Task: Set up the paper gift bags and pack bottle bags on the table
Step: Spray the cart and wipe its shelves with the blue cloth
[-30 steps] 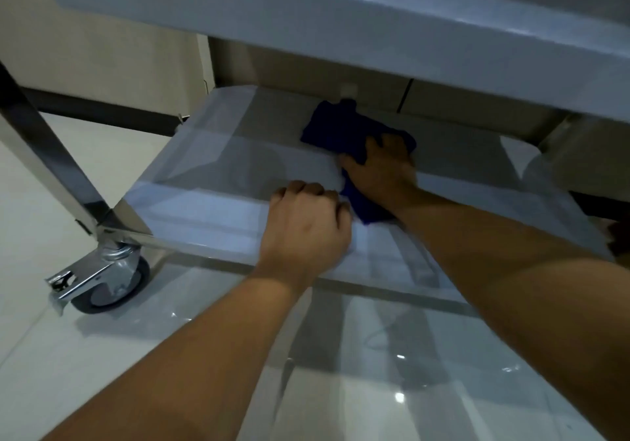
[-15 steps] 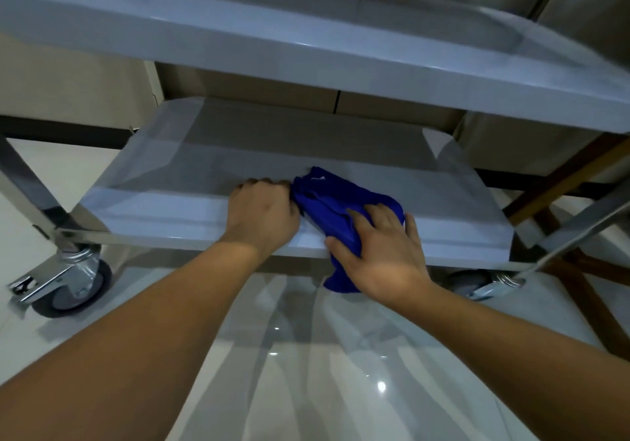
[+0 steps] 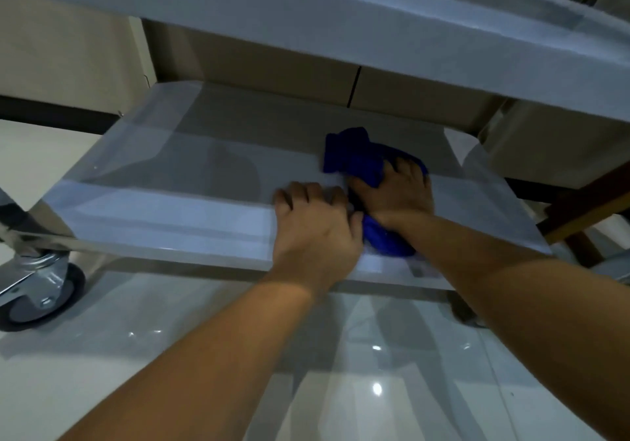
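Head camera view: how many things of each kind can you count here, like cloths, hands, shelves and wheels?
Blue cloth: 1
Hands: 2, left hand and right hand
Metal shelves: 2, lower shelf and upper shelf
Caster wheels in clear view: 1
Total: 6

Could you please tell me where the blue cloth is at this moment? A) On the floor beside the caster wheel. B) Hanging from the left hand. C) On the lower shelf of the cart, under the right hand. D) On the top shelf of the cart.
C: the blue cloth lies on the cart's lower shelf with the right hand on top of it, while the left hand rests on the shelf beside it.
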The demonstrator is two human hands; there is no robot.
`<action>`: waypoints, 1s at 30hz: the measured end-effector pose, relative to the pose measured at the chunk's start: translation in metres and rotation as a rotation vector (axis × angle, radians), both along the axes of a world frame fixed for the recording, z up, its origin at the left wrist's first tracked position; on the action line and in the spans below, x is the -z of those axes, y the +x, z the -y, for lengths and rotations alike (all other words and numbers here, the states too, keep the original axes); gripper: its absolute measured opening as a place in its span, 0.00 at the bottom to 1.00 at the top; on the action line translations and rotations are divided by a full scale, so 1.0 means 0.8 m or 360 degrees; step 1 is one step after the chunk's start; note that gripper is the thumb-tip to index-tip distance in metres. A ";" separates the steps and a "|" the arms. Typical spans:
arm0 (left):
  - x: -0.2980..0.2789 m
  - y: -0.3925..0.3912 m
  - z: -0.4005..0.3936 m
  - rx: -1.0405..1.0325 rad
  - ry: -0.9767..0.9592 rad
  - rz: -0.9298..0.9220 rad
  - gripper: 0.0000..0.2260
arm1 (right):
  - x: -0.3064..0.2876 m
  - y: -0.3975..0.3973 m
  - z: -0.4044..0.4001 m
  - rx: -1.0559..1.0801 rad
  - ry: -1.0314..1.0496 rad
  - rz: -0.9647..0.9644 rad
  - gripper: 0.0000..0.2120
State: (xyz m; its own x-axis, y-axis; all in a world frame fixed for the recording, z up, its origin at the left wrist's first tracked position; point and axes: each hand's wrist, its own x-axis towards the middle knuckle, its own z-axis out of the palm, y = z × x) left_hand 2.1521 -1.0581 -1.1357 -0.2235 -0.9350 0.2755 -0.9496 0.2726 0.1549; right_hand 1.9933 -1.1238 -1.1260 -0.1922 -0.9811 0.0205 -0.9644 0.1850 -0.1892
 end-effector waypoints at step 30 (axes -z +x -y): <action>-0.008 -0.006 0.006 -0.0081 -0.0070 0.0107 0.20 | -0.009 -0.042 -0.076 -0.0243 -0.0119 0.0040 0.34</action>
